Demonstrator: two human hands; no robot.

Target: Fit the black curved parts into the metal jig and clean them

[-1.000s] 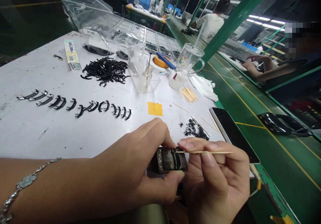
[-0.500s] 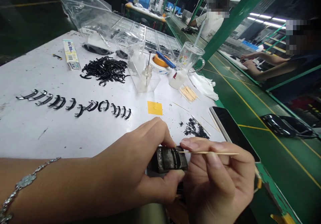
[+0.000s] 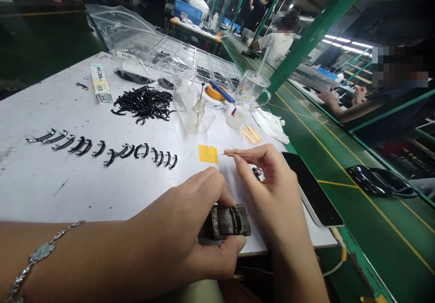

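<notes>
Your left hand (image 3: 190, 230) grips a small, dull metal block (image 3: 230, 221) with a curved black plastic piece seated in its groove, held at the near edge of the white table (image 3: 68, 180). Your right hand (image 3: 272, 180) pinches a thin wooden toothpick (image 3: 234, 154) between fingertips, raised just beside a yellow square sticker (image 3: 208, 154). Glossy black hooks (image 3: 102, 146) lie in a row to the left.

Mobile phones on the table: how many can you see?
1. The phone lies face up, screen dark, at the right edge of the white table, just right of the right hand. Others could be hidden behind the bags and trays farther back.
</notes>
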